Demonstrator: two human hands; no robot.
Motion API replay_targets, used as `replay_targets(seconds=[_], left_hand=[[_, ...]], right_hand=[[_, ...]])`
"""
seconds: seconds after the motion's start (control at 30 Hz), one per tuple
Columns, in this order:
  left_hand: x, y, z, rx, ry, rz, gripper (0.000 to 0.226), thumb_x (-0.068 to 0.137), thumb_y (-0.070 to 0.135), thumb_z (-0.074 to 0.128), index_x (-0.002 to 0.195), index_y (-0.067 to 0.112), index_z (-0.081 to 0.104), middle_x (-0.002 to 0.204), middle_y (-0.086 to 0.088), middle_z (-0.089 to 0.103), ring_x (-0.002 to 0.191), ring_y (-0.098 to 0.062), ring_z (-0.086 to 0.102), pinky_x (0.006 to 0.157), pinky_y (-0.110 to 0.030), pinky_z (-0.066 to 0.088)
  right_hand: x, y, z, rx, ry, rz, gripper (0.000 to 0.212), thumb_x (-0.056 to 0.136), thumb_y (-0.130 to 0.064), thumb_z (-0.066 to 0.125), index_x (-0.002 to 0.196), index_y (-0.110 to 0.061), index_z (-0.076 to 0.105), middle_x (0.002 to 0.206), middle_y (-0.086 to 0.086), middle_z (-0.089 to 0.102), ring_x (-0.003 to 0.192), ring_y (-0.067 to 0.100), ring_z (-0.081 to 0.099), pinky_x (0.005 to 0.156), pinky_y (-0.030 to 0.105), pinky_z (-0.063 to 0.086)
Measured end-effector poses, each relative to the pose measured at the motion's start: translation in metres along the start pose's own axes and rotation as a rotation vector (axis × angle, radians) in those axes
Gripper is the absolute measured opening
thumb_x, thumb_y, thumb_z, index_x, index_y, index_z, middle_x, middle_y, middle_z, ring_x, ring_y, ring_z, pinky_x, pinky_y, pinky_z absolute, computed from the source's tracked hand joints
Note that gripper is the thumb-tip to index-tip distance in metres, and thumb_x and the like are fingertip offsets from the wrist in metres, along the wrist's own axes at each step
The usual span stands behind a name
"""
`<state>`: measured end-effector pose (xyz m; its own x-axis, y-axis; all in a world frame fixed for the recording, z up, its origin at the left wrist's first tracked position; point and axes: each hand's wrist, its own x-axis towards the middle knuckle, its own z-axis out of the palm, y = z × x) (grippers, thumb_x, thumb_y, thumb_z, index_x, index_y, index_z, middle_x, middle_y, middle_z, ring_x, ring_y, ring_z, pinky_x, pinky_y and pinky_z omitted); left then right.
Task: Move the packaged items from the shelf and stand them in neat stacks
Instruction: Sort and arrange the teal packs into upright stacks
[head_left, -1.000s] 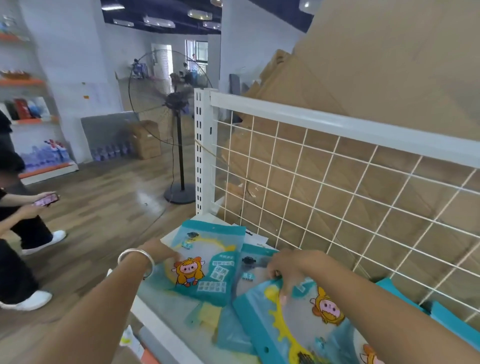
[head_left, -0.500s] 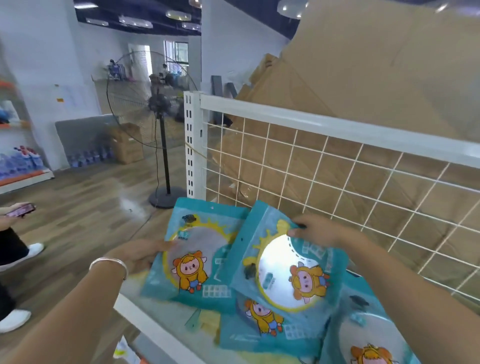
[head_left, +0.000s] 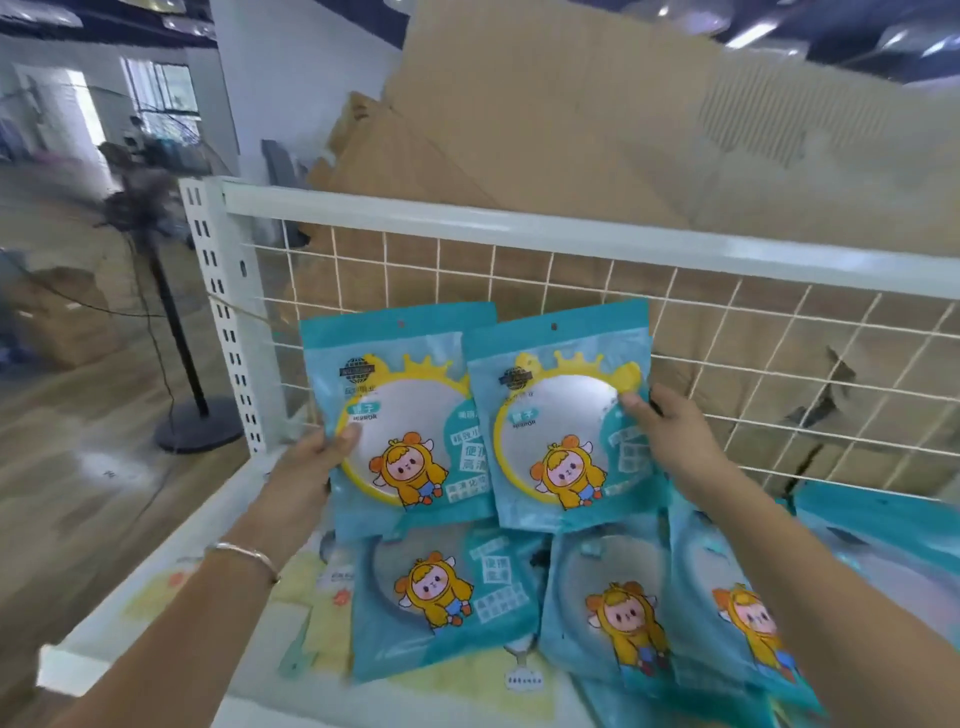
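Left grip (head_left: 306, 467) pinches left pack (head_left: 400, 415), partly hidden behind right pack (head_left: 561, 431) in right grip (head_left: 670, 441).

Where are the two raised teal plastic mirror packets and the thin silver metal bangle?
Left-held teal plastic mirror packet (head_left: 410, 410): head view, on its round clear window.
Right-held teal plastic mirror packet (head_left: 563, 410): head view, on its round clear window.
Thin silver metal bangle (head_left: 244, 552): head view, on the band across the left wrist.

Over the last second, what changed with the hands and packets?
Right hand gripped the right packet and lifted it off the shelf; left hand raised the left packet. Both now upright, side by side. Flat packets below stayed.
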<state>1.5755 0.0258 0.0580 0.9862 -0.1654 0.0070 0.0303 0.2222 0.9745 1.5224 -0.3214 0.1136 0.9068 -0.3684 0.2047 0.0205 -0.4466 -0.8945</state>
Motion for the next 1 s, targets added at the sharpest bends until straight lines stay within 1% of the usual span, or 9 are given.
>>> replay_targets(seconds=[0.13,0.23,0.37,0.5,0.57,0.63,0.7,0.83,1.0], left_hand=[[0.002,-0.007,0.067,-0.022,-0.112,0.033,0.023,0.092,0.027,0.055,0.112,0.021,0.064,0.116,-0.006,0.069,0.106,-0.024,0.066,0.090,-0.040,0.052],[-0.007,-0.017,0.123,-0.039,-0.208,0.008,0.035,0.088,0.031,0.057,0.118,0.014,0.062,0.115,-0.008,0.069,0.108,-0.027,0.065,0.083,-0.035,0.057],[-0.036,-0.032,0.201,-0.105,-0.306,-0.043,0.032,0.090,0.029,0.056,0.117,0.012,0.061,0.113,-0.008,0.070,0.105,-0.023,0.066,0.085,-0.035,0.056],[-0.086,-0.056,0.285,-0.101,-0.405,-0.076,0.027,0.087,0.029,0.059,0.110,0.016,0.065,0.113,-0.004,0.070,0.106,-0.017,0.065,0.095,-0.034,0.051],[-0.114,-0.067,0.323,-0.063,-0.446,-0.072,0.026,0.088,0.028,0.058,0.110,0.016,0.065,0.108,0.000,0.072,0.099,-0.011,0.068,0.087,-0.026,0.053],[-0.141,-0.076,0.359,-0.050,-0.486,-0.087,0.021,0.091,0.026,0.057,0.106,0.015,0.065,0.103,-0.001,0.073,0.091,-0.011,0.070,0.072,-0.021,0.056],[-0.167,-0.083,0.392,-0.025,-0.523,-0.094,0.018,0.092,0.025,0.055,0.103,0.013,0.065,0.103,-0.003,0.072,0.093,-0.015,0.068,0.074,-0.023,0.053],[-0.211,-0.099,0.454,0.002,-0.614,-0.082,0.017,0.092,0.026,0.054,0.101,0.018,0.066,0.104,-0.001,0.072,0.096,-0.013,0.066,0.084,-0.027,0.049],[-0.250,-0.112,0.523,0.093,-0.734,-0.081,0.034,0.088,0.041,0.057,0.098,0.010,0.066,0.101,-0.013,0.070,0.093,-0.025,0.061,0.090,-0.042,0.048]], right_hand=[[-0.034,0.016,-0.068,0.078,0.192,0.071,0.034,0.096,-0.029,0.052,0.103,0.004,0.057,0.084,0.019,0.058,0.076,0.023,0.055,0.071,0.035,0.045],[-0.067,0.027,-0.125,0.164,0.338,0.119,0.049,0.094,-0.033,0.055,0.109,0.013,0.048,0.086,0.030,0.049,0.076,0.023,0.047,0.069,0.038,0.041],[-0.118,0.047,-0.199,0.186,0.506,0.140,0.050,0.095,-0.032,0.054,0.106,0.016,0.046,0.084,0.008,0.045,0.074,0.022,0.040,0.066,0.037,0.036],[-0.190,0.062,-0.276,0.180,0.624,0.185,0.023,0.098,-0.024,0.050,0.095,-0.003,0.058,0.081,0.007,0.055,0.069,0.018,0.049,0.061,0.030,0.041],[-0.226,0.070,-0.311,0.188,0.673,0.188,0.022,0.098,-0.023,0.050,0.092,-0.003,0.058,0.079,0.007,0.056,0.068,0.018,0.052,0.060,0.028,0.043],[-0.260,0.077,-0.344,0.175,0.725,0.188,0.025,0.098,-0.023,0.050,0.079,-0.007,0.054,0.076,0.007,0.051,0.067,0.018,0.049,0.059,0.030,0.041],[-0.291,0.086,-0.374,0.157,0.784,0.203,0.030,0.097,-0.024,0.050,0.070,-0.012,0.045,0.070,0.005,0.046,0.064,0.017,0.045,0.057,0.031,0.037],[-0.348,0.102,-0.425,0.144,0.905,0.218,0.043,0.094,-0.030,0.053,0.093,0.013,0.047,0.080,0.012,0.051,0.073,0.022,0.047,0.066,0.037,0.038],[-0.397,0.124,-0.477,0.150,0.993,0.272,0.034,0.097,-0.026,0.050,0.103,0.008,0.055,0.089,0.013,0.058,0.079,0.023,0.054,0.071,0.038,0.044]])
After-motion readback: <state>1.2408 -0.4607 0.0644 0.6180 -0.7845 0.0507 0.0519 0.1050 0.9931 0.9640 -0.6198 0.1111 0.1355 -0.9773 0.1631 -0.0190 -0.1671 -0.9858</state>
